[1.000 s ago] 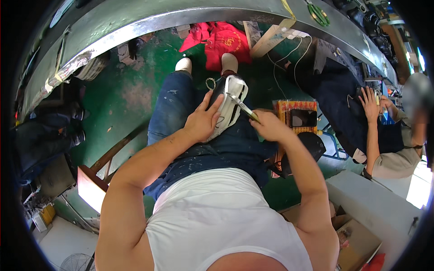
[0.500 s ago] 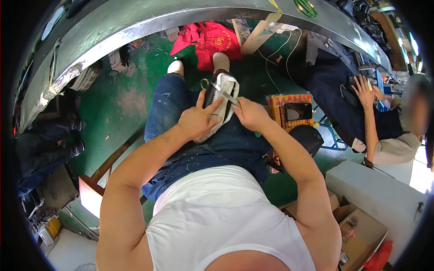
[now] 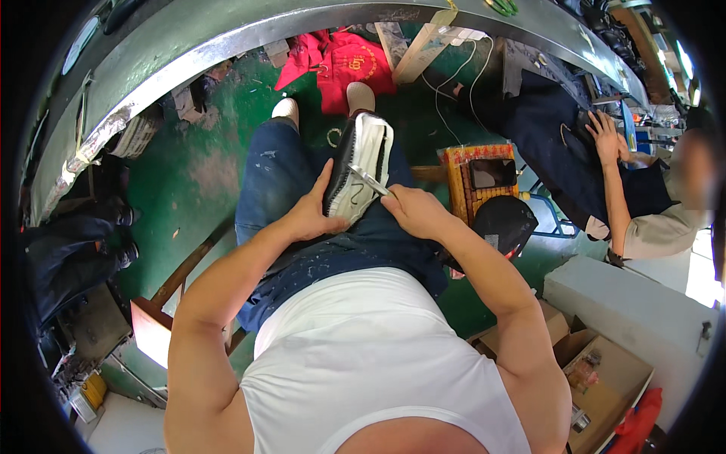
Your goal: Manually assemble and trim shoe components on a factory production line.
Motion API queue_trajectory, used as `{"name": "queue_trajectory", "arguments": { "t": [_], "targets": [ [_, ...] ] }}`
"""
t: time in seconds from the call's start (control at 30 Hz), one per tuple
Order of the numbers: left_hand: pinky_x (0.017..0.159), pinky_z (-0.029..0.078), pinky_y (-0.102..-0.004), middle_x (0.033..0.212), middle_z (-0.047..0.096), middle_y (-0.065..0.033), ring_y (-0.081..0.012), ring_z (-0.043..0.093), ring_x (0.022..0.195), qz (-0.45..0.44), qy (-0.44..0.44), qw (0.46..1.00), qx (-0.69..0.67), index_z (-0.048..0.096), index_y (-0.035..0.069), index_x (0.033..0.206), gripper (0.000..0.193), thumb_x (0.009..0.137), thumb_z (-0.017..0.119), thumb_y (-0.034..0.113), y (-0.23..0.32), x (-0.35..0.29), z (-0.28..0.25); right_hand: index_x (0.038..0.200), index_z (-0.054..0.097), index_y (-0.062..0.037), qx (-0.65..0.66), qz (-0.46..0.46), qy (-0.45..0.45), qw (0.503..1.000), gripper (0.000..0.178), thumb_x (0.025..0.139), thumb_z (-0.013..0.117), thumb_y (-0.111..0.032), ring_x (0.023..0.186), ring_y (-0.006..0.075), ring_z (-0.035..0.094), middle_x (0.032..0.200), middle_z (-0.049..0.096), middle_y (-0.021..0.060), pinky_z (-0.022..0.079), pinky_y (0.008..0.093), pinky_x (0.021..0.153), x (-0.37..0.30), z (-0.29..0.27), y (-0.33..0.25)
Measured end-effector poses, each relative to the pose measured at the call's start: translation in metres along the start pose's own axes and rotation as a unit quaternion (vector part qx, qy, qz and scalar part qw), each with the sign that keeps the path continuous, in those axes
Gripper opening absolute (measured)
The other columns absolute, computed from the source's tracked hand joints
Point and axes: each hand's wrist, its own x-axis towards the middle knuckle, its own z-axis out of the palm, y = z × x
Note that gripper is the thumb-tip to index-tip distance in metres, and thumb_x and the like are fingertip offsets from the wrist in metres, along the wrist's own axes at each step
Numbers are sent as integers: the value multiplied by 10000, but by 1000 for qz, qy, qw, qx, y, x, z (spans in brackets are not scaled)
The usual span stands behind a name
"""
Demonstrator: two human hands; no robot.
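A shoe (image 3: 368, 147) with a black upper lies on my lap, its pale underside up and its toe end away from me. My left hand (image 3: 308, 212) grips the shoe's near left side, thumb near the heel end and fingers along the black upper. In my right hand (image 3: 414, 213) is a slim silver metal tool (image 3: 367, 180), whose tip rests at or just over the underside; its exact kind is not clear. A dark curved mark shows on the pale surface near the tool. Beyond my left fingers, a small pale loop (image 3: 333, 137) shows beside the toe.
A metal bench edge (image 3: 249, 49) curves across the far side. A red cloth (image 3: 352, 72) lies on the green floor. To the right are a phone (image 3: 493, 173) on a beaded mat (image 3: 461, 181), a black cap (image 3: 505, 225) and a seated co-worker (image 3: 650, 189). A cardboard box (image 3: 616, 393) stands lower right.
My left hand has shifted from spread fingers across the shoe to a grip on its left side. The shoe has turned more upright. The tool has moved nearer to me with my right hand.
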Motion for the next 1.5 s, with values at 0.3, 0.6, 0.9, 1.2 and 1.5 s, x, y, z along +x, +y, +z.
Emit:
{"name": "queue_trajectory", "arguments": {
  "t": [0.3,0.6,0.9,1.2,1.5],
  "targets": [
    [844,540,-381,1112,673,-216,-322,694,969,149,102,956,231,430,66,1325,753,667,794,35,102,-5,-73,1038,592,-4,284,62,153,944,243,990,516,-230,753,134,613,789,648,62,484,279,722,-23,42,45],
    [739,532,-350,909,696,-122,-185,659,812,-24,98,994,46,664,-53,1004,454,781,809,314,88,85,-51,1072,566,1,286,63,133,947,205,942,585,-157,781,133,608,859,638,66,497,285,758,-20,36,41],
    [786,522,-376,935,692,-211,-317,681,846,-50,170,981,80,646,67,1210,353,906,630,246,17,14,-2,1135,563,-12,152,22,-22,988,259,915,577,-148,866,361,635,923,640,214,484,403,787,-14,-16,5],
    [603,507,-463,703,638,-186,-390,632,654,65,259,943,198,698,63,899,205,930,571,220,23,12,8,1098,597,10,61,83,-211,972,275,886,607,-166,816,242,641,897,653,157,494,378,703,12,-52,-42],
    [968,452,-337,1153,663,-140,-228,613,1065,56,300,940,-150,593,-32,1221,505,1042,407,402,-16,42,19,1018,605,7,-78,102,-328,936,244,924,588,-218,871,290,663,922,674,166,506,412,730,55,-76,-63]
  ]
}}
